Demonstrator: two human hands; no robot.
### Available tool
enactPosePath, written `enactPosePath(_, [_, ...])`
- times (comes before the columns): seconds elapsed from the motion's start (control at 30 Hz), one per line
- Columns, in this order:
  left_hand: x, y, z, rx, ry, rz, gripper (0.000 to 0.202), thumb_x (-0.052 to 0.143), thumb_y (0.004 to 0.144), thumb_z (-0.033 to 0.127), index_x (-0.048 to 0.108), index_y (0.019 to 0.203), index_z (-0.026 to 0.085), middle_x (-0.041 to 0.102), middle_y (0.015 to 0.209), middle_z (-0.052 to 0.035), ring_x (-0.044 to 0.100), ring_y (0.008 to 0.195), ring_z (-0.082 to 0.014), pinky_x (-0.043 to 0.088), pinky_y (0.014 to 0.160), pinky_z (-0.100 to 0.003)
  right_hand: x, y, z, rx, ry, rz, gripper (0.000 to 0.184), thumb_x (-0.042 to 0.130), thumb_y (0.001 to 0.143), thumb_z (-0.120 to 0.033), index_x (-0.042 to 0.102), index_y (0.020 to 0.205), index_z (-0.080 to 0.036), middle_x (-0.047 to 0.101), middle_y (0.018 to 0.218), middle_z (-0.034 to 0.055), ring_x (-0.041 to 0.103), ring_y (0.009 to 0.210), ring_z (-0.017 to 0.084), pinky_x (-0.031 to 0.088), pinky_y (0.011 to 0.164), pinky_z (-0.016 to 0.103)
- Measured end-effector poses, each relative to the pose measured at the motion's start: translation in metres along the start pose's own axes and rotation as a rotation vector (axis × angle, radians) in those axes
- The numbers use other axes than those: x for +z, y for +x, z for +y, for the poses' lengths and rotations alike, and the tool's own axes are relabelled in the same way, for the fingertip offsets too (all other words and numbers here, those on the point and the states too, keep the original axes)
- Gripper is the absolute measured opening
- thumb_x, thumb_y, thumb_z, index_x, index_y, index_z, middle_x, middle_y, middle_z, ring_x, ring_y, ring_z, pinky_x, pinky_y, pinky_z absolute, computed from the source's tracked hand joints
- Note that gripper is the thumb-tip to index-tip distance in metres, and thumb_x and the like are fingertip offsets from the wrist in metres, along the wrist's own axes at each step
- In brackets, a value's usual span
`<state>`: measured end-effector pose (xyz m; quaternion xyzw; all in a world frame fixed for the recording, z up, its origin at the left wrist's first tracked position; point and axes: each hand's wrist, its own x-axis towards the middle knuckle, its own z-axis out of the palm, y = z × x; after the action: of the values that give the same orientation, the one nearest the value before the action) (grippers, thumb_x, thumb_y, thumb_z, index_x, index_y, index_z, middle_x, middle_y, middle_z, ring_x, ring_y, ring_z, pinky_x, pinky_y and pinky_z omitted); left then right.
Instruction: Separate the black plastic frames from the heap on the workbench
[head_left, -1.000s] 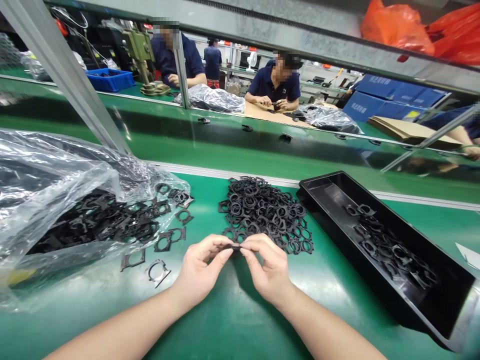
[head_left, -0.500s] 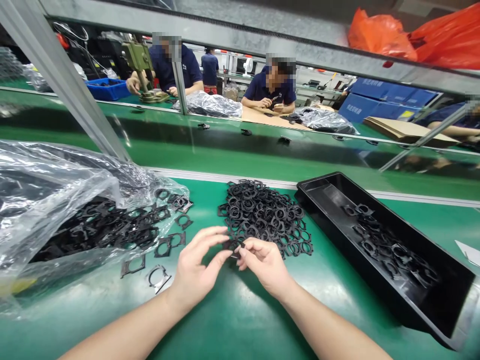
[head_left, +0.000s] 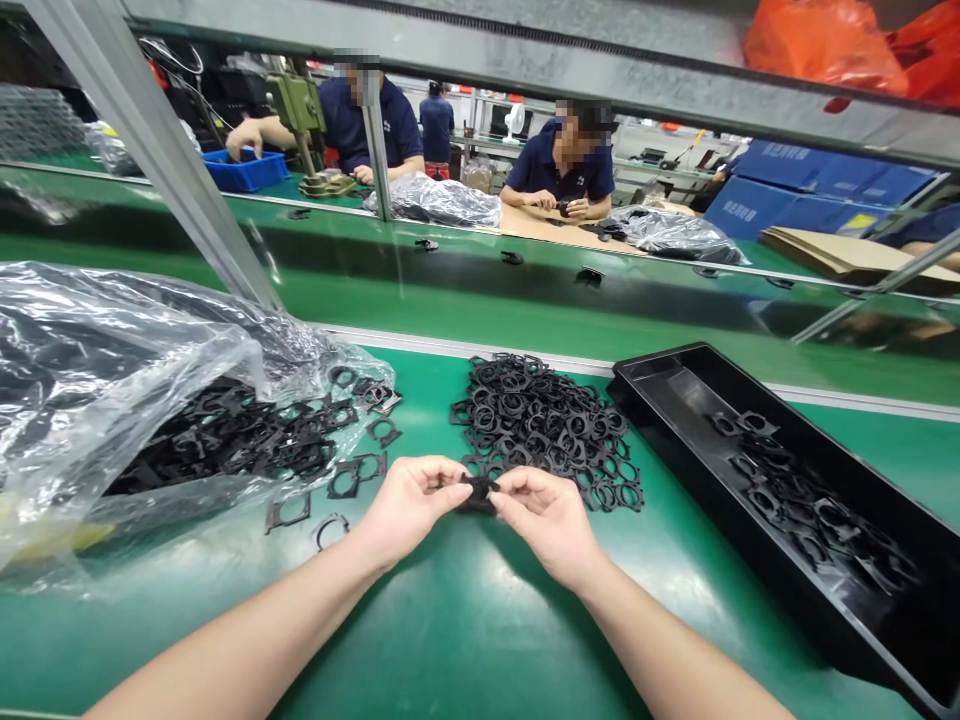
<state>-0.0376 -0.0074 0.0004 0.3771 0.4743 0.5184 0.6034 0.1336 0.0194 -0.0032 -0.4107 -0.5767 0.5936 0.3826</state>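
Observation:
Between my two hands is a small black plastic part (head_left: 480,493), dark and partly covered by fingers. My left hand (head_left: 415,503) pinches its left end with thumb and fingers. At the right end, the thumb and fingertips of my right hand (head_left: 546,515) are closed on the same part. Just beyond my hands lies a heap of black plastic ring frames (head_left: 544,420) on the green table (head_left: 450,640). To the left, flat black frames (head_left: 240,440) spill out of a clear plastic bag (head_left: 150,345), with a few lying loose near my left wrist.
A long black tray (head_left: 780,600) with several black parts stands at the right. A metal post (head_left: 161,150) and an overhead shelf edge (head_left: 525,65) frame the bench. Co-workers (head_left: 562,170) sit across a green conveyor belt (head_left: 465,295) carrying small black parts.
My left fingers, spread wider before, have closed on the black part, and both hands now grip its ends. The view has shifted slightly, and a co-worker's hand has moved to the blue bin.

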Motion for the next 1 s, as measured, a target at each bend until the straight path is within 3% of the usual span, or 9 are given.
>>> enactPosePath(0.23, [0.001, 0.000, -0.003, -0.099, -0.233, -0.076, 0.024, 0.083, 0.057, 0.024, 0.068, 0.070, 0.010, 0.063, 0.059, -0.0014, 0.051, 0.055, -0.0085, 0.038, 0.056, -0.020, -0.002, -0.002, 0.000, 0.089, 0.228, -0.085, 0.018, 0.075, 0.067, -0.029, 0.067, 0.071, -0.014, 0.063, 0.061, 0.0007, 0.055, 0.053, 0.010, 0.046, 0.056, 0.024])
enactPosePath(0.43, [0.003, -0.003, -0.005, -0.134, -0.272, -0.141, 0.026, 0.081, 0.059, 0.026, 0.070, 0.076, 0.011, 0.061, 0.061, -0.0018, 0.049, 0.055, -0.0085, 0.036, 0.055, -0.020, -0.007, 0.000, -0.002, 0.086, 0.247, -0.163, 0.022, 0.074, 0.070, -0.033, 0.065, 0.077, -0.014, 0.062, 0.068, 0.0017, 0.057, 0.060, 0.012, 0.048, 0.063, 0.027])
enactPosePath(0.6, [0.004, -0.005, -0.008, -0.040, -0.110, -0.073, 0.029, 0.076, 0.066, 0.033, 0.070, 0.086, 0.012, 0.060, 0.062, -0.0019, 0.048, 0.056, -0.0095, 0.036, 0.053, -0.021, -0.008, -0.001, -0.005, 0.021, 0.088, -0.244, 0.022, 0.065, 0.078, -0.036, 0.058, 0.079, -0.016, 0.055, 0.070, -0.0001, 0.054, 0.066, 0.012, 0.046, 0.066, 0.027])
enactPosePath(0.7, [0.002, -0.004, -0.007, -0.018, -0.014, -0.088, 0.029, 0.072, 0.070, 0.038, 0.069, 0.082, 0.011, 0.057, 0.060, -0.0013, 0.045, 0.053, -0.0093, 0.035, 0.050, -0.021, -0.009, -0.003, -0.005, -0.109, -0.127, -0.272, 0.018, 0.055, 0.086, -0.035, 0.056, 0.081, -0.017, 0.053, 0.074, 0.0008, 0.050, 0.069, 0.013, 0.044, 0.066, 0.026])
enactPosePath(0.83, [0.001, -0.002, -0.004, -0.022, 0.015, -0.146, 0.030, 0.070, 0.071, 0.041, 0.066, 0.076, 0.012, 0.053, 0.058, 0.0008, 0.042, 0.050, -0.0083, 0.035, 0.048, -0.020, -0.011, -0.005, -0.007, -0.317, -0.400, -0.295, 0.016, 0.046, 0.091, -0.029, 0.053, 0.081, -0.018, 0.051, 0.077, 0.0017, 0.048, 0.071, 0.014, 0.042, 0.066, 0.026])
enactPosePath(1.0, [0.000, -0.001, -0.003, -0.108, -0.021, -0.272, 0.034, 0.070, 0.071, 0.045, 0.063, 0.073, 0.012, 0.050, 0.057, 0.0018, 0.040, 0.047, -0.0065, 0.032, 0.046, -0.018, -0.011, -0.005, -0.015, -0.398, -0.504, -0.390, 0.016, 0.041, 0.092, -0.025, 0.050, 0.081, -0.019, 0.051, 0.078, 0.0019, 0.046, 0.072, 0.014, 0.039, 0.066, 0.026])
